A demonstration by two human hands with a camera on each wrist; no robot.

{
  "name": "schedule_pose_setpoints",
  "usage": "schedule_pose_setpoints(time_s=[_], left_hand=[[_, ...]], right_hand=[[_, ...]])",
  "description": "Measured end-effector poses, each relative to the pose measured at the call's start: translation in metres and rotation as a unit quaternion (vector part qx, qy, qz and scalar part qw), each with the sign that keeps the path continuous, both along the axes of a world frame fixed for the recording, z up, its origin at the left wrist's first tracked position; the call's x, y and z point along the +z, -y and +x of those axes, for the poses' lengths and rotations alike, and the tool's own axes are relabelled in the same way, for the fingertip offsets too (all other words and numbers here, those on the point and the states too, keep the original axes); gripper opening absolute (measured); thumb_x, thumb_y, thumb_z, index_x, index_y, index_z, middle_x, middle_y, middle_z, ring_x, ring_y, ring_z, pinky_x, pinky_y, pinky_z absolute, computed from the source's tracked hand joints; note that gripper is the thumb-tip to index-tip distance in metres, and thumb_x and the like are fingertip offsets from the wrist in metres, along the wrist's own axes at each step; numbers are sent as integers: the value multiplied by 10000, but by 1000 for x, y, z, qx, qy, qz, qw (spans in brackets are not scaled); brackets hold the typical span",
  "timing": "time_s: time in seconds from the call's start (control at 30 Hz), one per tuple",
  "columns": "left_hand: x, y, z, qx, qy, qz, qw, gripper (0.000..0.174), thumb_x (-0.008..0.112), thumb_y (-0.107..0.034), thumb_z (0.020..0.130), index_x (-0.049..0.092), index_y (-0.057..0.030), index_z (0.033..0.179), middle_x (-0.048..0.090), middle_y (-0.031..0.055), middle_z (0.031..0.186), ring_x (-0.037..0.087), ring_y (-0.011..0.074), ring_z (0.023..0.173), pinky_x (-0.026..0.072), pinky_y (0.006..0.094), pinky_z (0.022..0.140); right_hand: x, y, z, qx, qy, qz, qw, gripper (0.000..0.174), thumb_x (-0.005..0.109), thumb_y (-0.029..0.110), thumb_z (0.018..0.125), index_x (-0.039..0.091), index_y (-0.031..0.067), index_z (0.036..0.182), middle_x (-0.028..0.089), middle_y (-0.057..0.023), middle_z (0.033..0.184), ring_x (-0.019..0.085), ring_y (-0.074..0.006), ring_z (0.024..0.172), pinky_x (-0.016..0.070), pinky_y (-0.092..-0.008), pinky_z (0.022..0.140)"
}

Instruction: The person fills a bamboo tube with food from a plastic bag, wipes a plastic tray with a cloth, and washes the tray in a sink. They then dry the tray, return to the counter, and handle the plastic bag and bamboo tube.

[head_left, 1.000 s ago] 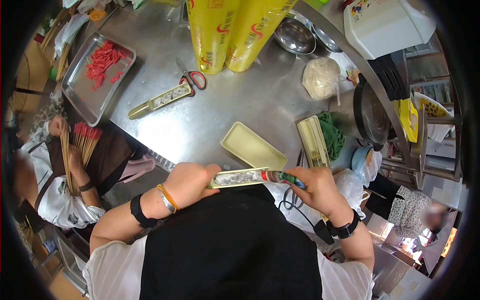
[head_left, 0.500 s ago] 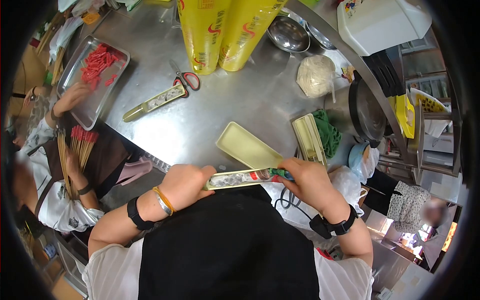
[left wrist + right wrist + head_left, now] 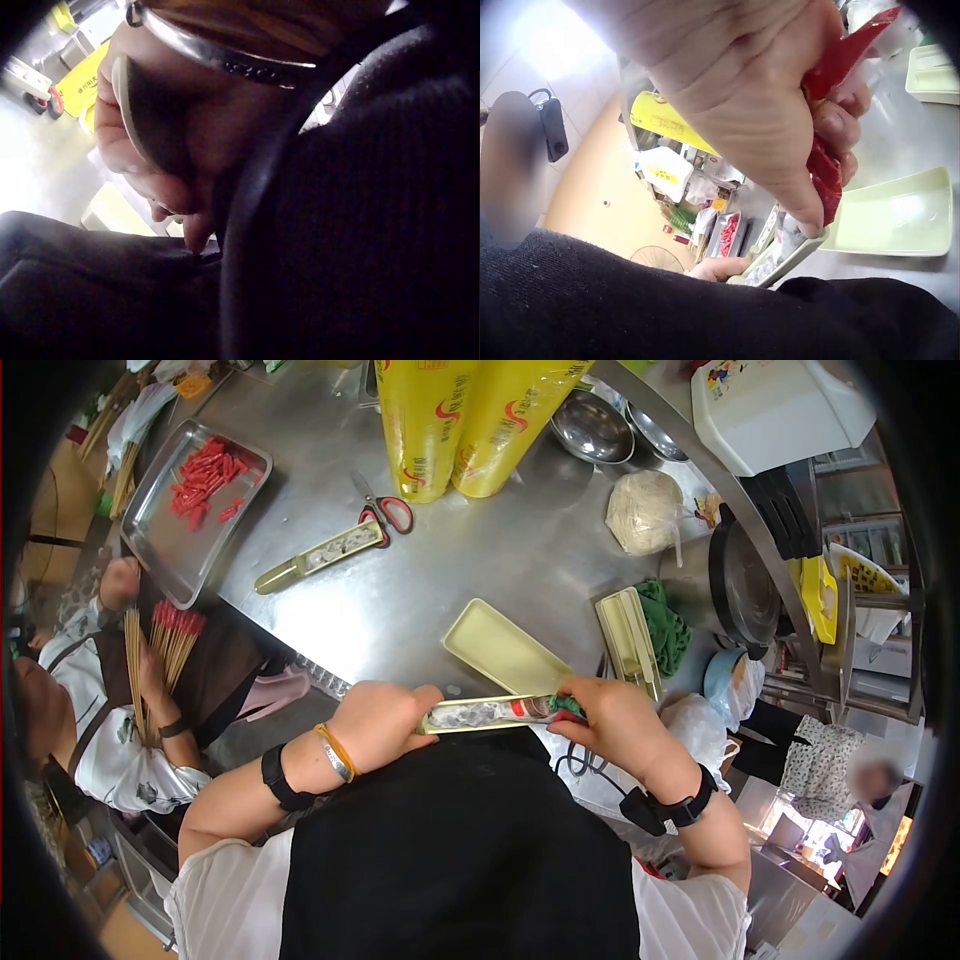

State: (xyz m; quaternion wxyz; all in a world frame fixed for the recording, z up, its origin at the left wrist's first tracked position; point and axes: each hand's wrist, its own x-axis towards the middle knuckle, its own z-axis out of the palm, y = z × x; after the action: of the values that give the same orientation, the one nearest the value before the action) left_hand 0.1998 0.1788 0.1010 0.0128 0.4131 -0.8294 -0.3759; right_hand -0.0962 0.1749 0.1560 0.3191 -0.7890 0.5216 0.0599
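A narrow pale green box [image 3: 478,729] lies level before the black apron, with clear-wrapped greyish contents [image 3: 470,714] inside. My left hand [image 3: 375,728] grips its left end; in the left wrist view the fingers curl round that end [image 3: 129,109]. At the right end, my right hand [image 3: 622,725] holds a shiny red wrapper [image 3: 826,184], seen between thumb and fingers in the right wrist view. Its green part [image 3: 565,704] shows by the fingertips in the head view. Just beyond lies a wider pale green tray [image 3: 505,645], open side up.
A second filled narrow box [image 3: 280,578] lies beside scissors [image 3: 392,515]. Yellow film rolls [image 3: 425,450] stand at the back. A divided box [image 3: 628,635] and green cloth [image 3: 663,628] are at right. On the left, a person holds skewers [image 3: 175,635] near a steel tray [image 3: 200,575] of red pieces.
My right hand has moved slightly left, closer over the box's right end, and the red and green wrapper has come in with it. The left hand keeps its grip. The other person's hand has left the tray.
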Motion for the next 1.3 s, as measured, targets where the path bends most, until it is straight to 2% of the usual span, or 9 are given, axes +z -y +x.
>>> schedule_pose_setpoints(time_s=[0.1,0.17,0.4,0.47,0.7,0.77,1.2,1.3], left_hand=[[-3,-1,1,-1,-6,-2,1000,307,733,-269,783,577,-81,970,633,131,680,634,361,673,480,464,574],[-4,-2,1,-1,-11,-5,1000,309,732,-270,784,576,-81,971,632,132,679,633,363,673,479,466,575],[-7,-3,2,9,-11,-8,1000,308,729,-277,785,577,-81,967,628,138,674,633,364,674,479,467,577],[-7,-2,3,10,-17,-10,1000,307,730,-276,784,578,-80,964,628,139,673,633,364,674,480,467,577],[-6,-1,5,3,-13,-8,1000,297,734,-262,778,577,-80,955,628,139,673,633,365,676,481,465,577],[-6,0,5,4,-15,-10,1000,295,734,-259,778,579,-81,954,628,139,674,633,365,676,481,465,577],[-6,0,7,8,-23,-9,1000,288,739,-260,771,596,-99,962,635,131,682,637,354,672,485,457,575],[-6,0,8,13,-29,-10,999,283,739,-259,770,600,-103,961,637,129,686,638,350,675,487,454,577]], right_hand=[[-2,-1,-2,-7,22,2,1000,353,781,255,755,626,45,992,655,-150,804,633,-355,738,497,-415,644],[0,-1,-2,-12,31,10,999,278,739,253,793,606,43,918,643,-157,795,626,-374,752,492,-447,647],[-3,0,-7,22,44,-17,999,232,682,251,844,595,44,900,633,-165,800,615,-386,743,480,-455,638],[-1,0,-8,40,30,-2,999,257,710,162,811,626,69,1035,648,-159,815,622,-376,765,494,-427,657],[2,6,-13,62,46,23,997,333,706,131,790,635,118,1116,647,-153,835,620,-371,774,497,-420,657],[0,7,-14,46,95,1,994,140,667,218,844,614,97,890,616,-131,741,604,-365,710,469,-443,597],[6,14,-18,45,85,41,995,132,677,195,832,618,78,852,606,-141,726,593,-373,698,457,-443,591],[9,15,-18,33,106,51,992,134,687,156,834,615,43,845,593,-167,716,580,-382,693,448,-411,592]])
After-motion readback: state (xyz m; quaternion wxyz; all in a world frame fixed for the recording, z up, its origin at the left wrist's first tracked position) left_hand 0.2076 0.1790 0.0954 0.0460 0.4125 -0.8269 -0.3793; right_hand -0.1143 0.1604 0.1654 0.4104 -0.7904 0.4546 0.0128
